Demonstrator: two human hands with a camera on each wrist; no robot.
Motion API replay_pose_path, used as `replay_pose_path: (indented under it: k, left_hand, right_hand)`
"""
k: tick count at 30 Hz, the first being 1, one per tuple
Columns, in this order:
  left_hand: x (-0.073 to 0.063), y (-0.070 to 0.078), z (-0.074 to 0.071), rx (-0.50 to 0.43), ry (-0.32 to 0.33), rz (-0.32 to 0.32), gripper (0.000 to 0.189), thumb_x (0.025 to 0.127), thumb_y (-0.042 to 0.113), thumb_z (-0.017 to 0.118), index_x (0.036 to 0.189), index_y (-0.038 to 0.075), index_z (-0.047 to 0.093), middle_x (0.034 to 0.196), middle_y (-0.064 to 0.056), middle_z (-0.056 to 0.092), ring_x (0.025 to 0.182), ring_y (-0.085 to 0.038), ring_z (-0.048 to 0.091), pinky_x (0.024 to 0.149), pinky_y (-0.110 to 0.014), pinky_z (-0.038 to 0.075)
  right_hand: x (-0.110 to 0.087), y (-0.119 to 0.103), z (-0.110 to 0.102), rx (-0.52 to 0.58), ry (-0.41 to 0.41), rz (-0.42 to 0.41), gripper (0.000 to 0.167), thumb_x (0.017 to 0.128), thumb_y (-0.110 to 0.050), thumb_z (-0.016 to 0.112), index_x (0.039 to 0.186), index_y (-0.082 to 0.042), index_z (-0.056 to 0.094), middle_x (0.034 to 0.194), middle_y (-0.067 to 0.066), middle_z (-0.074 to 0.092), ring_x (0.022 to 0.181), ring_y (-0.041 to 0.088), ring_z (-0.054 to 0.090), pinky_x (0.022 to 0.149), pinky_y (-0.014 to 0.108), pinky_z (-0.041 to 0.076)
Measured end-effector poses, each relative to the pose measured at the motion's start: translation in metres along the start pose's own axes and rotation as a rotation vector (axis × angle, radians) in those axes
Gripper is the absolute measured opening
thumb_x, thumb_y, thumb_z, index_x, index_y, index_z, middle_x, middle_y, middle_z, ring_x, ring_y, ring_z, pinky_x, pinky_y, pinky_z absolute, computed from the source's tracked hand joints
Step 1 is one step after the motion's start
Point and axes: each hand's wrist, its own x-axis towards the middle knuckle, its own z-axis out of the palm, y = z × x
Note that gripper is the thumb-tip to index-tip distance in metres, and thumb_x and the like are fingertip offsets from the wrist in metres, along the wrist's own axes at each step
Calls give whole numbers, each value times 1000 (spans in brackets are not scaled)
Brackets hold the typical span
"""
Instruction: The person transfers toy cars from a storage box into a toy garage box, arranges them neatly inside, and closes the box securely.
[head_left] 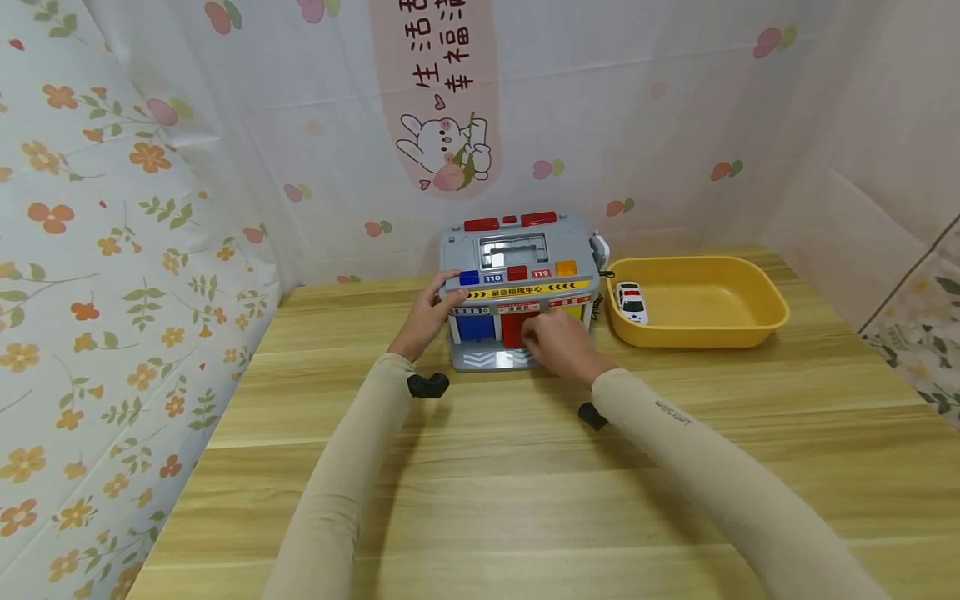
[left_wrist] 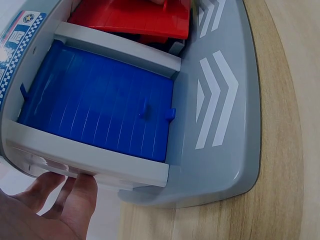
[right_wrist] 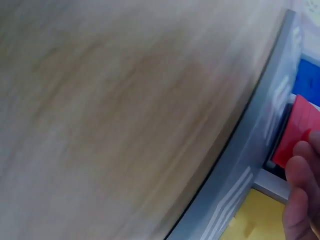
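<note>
A grey toy garage stands on the wooden table, with blue, red and yellow doors along its front. My right hand pinches the small knob of the red door. That door is tilted outward, with a dark gap showing along its lower edge. At the garage's upper left corner lies my left hand, its fingers touching the side wall near the blue door. The blue door is down. Part of the yellow door is hidden behind my right hand in the head view.
Right of the garage sits a yellow basin with a white toy police car inside at its left end. A dark coiled cord hangs at the garage's right side. Patterned cloth hangs behind the table.
</note>
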Motion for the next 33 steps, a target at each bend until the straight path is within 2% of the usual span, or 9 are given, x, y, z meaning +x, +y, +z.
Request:
replay_pose_path:
  k: [7,10,13,16,19,22,25,30,33]
  left_hand:
    - [0,0,-1,0,-7,-7,50,102,38,54,150,30,42,142,-16,51,120,-30,55,111,-54,43]
    - [1,0,-1,4,-9,-8,51,101,39,54,150,30,42,142,-15,52,120,-30,56,111,-53,44]
    - [1,0,0,3,-14,-9,51,101,40,55,149,30,42,140,-15,53,119,-28,57,111,-52,45]
    - [0,-1,-1,-4,-14,-3,50,101,38,55,149,30,43,139,-16,54,118,-29,57,109,-53,45]
    - [0,-2,-3,-5,-12,0,49,102,38,54,149,30,42,140,-16,52,118,-29,56,109,-53,45]
    - [1,-3,-4,0,-13,3,50,101,39,54,149,30,43,141,-15,51,117,-29,56,109,-53,45]
    - [1,-3,-3,3,-12,12,50,101,38,54,149,29,43,142,-14,50,116,-28,55,109,-53,45]
    - [0,-2,-3,16,-2,12,50,101,38,54,149,29,43,145,-13,48,117,-28,53,110,-54,43]
    - [1,-1,-2,28,0,13,51,100,39,55,149,29,44,145,-13,48,118,-29,52,110,-55,43]
  right_hand:
    - [4,-3,5,-107,37,-35,13,89,-7,68,76,-8,71,75,6,71,64,19,59,64,37,55]
    - [3,-2,7,-147,67,-41,10,90,-10,70,80,-7,72,77,7,73,65,21,63,63,38,55]
    - [1,-1,10,-251,130,-77,12,88,-17,75,84,-6,73,77,8,74,62,23,65,57,39,55]
    - [-2,-1,10,-448,187,-177,12,89,-15,73,81,-6,70,73,9,72,52,21,61,48,37,51]
    - [-1,-5,9,-608,256,-327,10,90,-10,70,81,-6,68,73,8,68,51,19,59,45,34,51]
    - [3,-8,9,-695,336,-451,6,94,-8,66,91,-6,71,85,8,66,68,19,63,50,30,55]
    - [8,-10,8,-720,384,-495,11,97,-12,64,104,-5,70,100,10,63,89,23,63,66,28,59]
    - [15,-9,4,-668,385,-424,39,93,-13,69,128,-9,52,130,16,54,121,31,52,100,41,51]
    - [16,-5,1,-610,392,-343,58,94,-13,69,144,-15,39,142,17,45,132,34,43,107,49,45]
